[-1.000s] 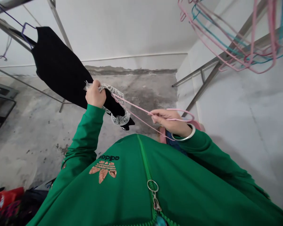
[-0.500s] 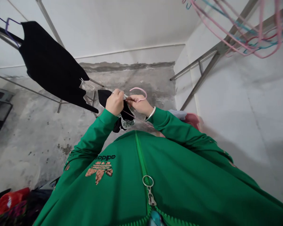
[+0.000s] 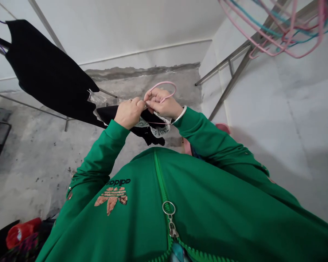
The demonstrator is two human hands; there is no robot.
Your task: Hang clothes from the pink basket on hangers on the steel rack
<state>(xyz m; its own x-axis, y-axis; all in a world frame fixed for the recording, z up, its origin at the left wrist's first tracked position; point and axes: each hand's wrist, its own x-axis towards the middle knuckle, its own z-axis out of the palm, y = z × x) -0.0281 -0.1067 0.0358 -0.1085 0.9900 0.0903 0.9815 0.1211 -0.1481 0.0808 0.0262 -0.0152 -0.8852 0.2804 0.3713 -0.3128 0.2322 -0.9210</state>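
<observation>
My left hand grips a small black garment with grey lace trim, bunched just under both hands. My right hand pinches a pink wire hanger by its neck, and the hook curls up above my fingers. The two hands touch each other in front of my chest. Part of the hanger's frame is hidden inside the garment. Both arms wear green jacket sleeves, and a silver bangle sits on my right wrist.
A black top hangs on a purple hanger from a metal rack at upper left. Pink and teal hangers crowd a rail at upper right. A pink tub stands behind my right arm. Bright clothes lie at lower left on the concrete floor.
My hands, a second ago apart with the hanger stretched between them, have come together. The hanger's hook has swung upright above my right hand and the garment has gathered under both hands.
</observation>
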